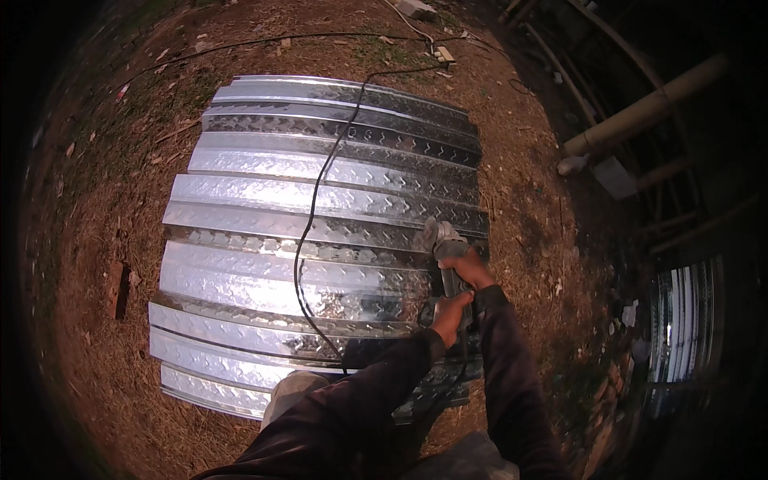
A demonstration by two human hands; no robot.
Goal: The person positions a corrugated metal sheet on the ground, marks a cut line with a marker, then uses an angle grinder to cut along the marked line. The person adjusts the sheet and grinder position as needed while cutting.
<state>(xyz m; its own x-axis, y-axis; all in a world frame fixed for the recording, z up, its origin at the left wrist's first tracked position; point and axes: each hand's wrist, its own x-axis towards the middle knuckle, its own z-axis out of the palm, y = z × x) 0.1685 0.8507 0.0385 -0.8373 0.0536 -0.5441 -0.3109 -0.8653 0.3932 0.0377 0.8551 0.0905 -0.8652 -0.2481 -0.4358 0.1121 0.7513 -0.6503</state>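
A ribbed, shiny metal sheet [240, 192] lies on the ground in front of me, its ribs running left to right. Near its right edge I hold what looks like an angle grinder [445, 240], its head pointing away from me. My right hand [472, 268] is closed round the front of its body. Nearer to me, my left hand [450, 316] wraps round the rear part. The disc is too small and dark to make out, so contact with the metal cannot be told. A black cord [308, 228] curves across the sheet's ribs.
At the far side, the cord meets a small connector block [445, 55] on the dirt. To the right stand bamboo poles [648, 108], with another shiny metal sheet [684, 328] in shadow below them. A brown piece of wood or brick [122, 290] lies at left.
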